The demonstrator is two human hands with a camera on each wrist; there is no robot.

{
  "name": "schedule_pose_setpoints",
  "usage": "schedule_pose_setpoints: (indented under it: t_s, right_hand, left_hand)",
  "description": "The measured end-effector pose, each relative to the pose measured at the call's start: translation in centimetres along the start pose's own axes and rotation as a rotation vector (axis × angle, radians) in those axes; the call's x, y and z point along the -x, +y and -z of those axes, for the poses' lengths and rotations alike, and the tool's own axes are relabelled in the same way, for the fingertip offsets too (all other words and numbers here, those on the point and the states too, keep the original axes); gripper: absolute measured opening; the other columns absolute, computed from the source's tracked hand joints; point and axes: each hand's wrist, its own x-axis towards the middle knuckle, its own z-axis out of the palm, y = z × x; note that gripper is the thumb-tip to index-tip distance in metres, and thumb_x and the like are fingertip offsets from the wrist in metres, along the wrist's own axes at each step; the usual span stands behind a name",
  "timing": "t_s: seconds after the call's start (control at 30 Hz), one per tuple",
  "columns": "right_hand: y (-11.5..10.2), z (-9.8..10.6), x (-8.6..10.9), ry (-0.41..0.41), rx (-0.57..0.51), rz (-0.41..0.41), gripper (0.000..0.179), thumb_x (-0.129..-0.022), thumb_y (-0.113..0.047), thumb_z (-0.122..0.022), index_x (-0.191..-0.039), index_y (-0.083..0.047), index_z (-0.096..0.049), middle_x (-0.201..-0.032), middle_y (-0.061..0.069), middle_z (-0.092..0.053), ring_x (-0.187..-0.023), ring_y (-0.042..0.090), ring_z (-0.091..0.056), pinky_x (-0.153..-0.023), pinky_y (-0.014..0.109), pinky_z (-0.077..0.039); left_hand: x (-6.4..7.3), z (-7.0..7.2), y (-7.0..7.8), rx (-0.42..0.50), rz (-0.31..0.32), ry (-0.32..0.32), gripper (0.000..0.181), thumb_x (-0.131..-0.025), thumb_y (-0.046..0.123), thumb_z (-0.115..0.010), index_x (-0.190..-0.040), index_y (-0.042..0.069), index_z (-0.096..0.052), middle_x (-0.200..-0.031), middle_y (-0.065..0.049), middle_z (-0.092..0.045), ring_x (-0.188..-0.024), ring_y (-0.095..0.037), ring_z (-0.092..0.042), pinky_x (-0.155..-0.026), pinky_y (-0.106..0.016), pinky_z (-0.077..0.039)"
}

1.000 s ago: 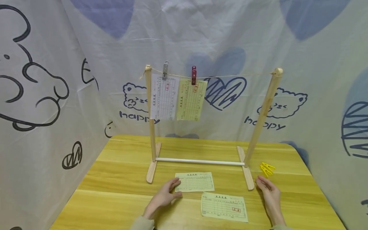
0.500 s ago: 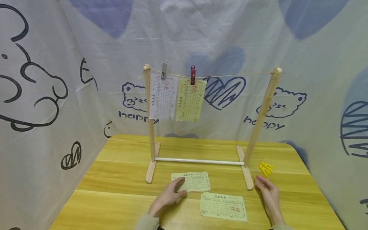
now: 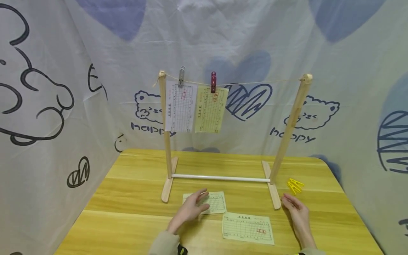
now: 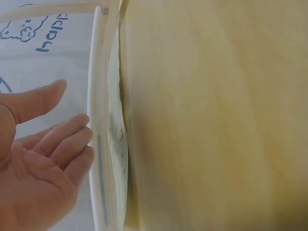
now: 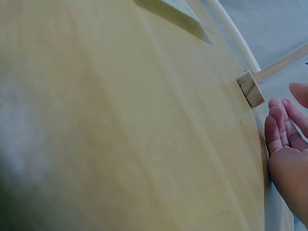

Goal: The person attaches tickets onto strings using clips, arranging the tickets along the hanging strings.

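Note:
My left hand (image 3: 189, 209) hovers over the left part of a pale green printed slip (image 3: 217, 202) on the table, partly hiding it. In the left wrist view its thumb stands apart from the relaxed fingers, and nothing is between them. A second printed slip (image 3: 247, 229), with a red stamp, lies nearer the front. My right hand (image 3: 299, 216) rests at the right, its fingers loosely bent and holding nothing, beside the rack's right foot (image 3: 273, 194). Just beyond it lie yellow clothespins (image 3: 295, 186).
A wooden rack (image 3: 290, 131) carries a string. A grey clip (image 3: 181, 77) holds a white sheet (image 3: 180, 109) on it, and a red clip (image 3: 213, 82) holds a yellow sheet (image 3: 210, 112). A white rod (image 3: 220, 177) joins the rack's feet. A printed cloth (image 3: 197, 39) hangs behind.
The farther slip on the table has shifted left. My left hand has moved slightly right, over it. The right hand and the hanging sheets stay nearly the same.

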Motion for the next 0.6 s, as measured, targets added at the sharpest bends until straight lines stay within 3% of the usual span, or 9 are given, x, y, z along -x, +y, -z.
schedule_pose_setpoints:
  t_s: [0.13, 0.23, 0.43, 0.6]
  right_hand:
    - [0.0, -0.1, 0.0, 0.002, -0.018, 0.01, 0.046, -0.099, -0.009, -0.062, -0.14, 0.01, -0.05, -0.088, -0.03, -0.066, -0.087, -0.014, -0.062, -0.08, 0.005, -0.051]
    - [0.1, -0.2, 0.0, -0.004, -0.036, 0.012, 0.046, -0.099, -0.008, -0.062, -0.14, 0.01, -0.05, -0.088, -0.029, -0.067, -0.087, -0.013, -0.062, -0.08, 0.006, -0.052]
    - [0.2, -0.2, 0.1, -0.02, -0.036, 0.013, 0.048, -0.099, -0.011, -0.064, -0.139, 0.01, -0.051, -0.089, -0.029, -0.068, -0.087, -0.013, -0.062, -0.079, 0.006, -0.052]
    - [0.0, 0.0, 0.2, -0.021, -0.031, 0.015, 0.046, -0.099, -0.008, -0.061, -0.14, 0.011, -0.049, -0.089, -0.03, -0.067, -0.087, -0.013, -0.062, -0.08, 0.006, -0.051]
  left_hand:
    - [-1.1, -0.3, -0.1, 0.009, 0.0, -0.039, 0.063, -0.097, 0.007, -0.065, -0.148, -0.012, -0.034, -0.149, -0.03, -0.048, -0.141, -0.046, -0.043, -0.115, -0.058, -0.037]
    - [-1.0, -0.3, -0.4, 0.002, 0.035, -0.036, 0.064, -0.095, 0.007, -0.067, -0.147, -0.013, -0.035, -0.149, -0.031, -0.047, -0.142, -0.047, -0.042, -0.118, -0.059, -0.033]
    - [0.4, 0.1, -0.7, -0.057, 0.115, 0.027, 0.066, -0.093, 0.008, -0.069, -0.147, -0.013, -0.036, -0.149, -0.03, -0.048, -0.143, -0.048, -0.039, -0.12, -0.062, -0.027]
    - [0.3, 0.2, -0.3, -0.086, 0.098, 0.091, 0.06, -0.094, 0.007, -0.068, -0.145, -0.01, -0.042, -0.143, -0.029, -0.055, -0.136, -0.048, -0.049, -0.115, -0.062, -0.035]
